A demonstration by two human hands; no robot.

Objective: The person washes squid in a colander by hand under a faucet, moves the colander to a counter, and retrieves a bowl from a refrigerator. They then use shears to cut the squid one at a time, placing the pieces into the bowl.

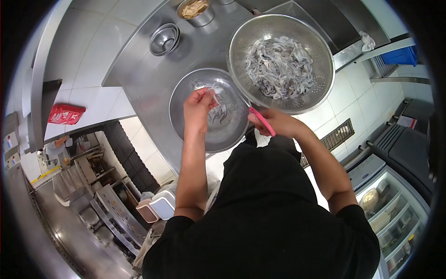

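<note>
My left hand (199, 106) is over a wide steel bowl (179, 124), its fingers pinched on a pale, slippery strip of what looks like squid (216, 94). More grey-white squid pieces (218, 113) lie at the bottom of that bowl. At the bowl's right rim, my right hand (277, 122) grips a pair of scissors with pink handles (263, 121); the blades point up and left toward the bowl. Just beyond, a large perforated colander (320, 88) holds a heap of grey-white squid pieces (280, 65). The colander's edge overlaps the bowl's edge.
On the steel counter (134, 60) stand small nested metal bowls (164, 40) and a metal pot (203, 19) with yellowish food. A sink basin (316, 21) lies behind the colander. A glass-topped freezer (395, 214) is at right. Another person (56, 146) is far left.
</note>
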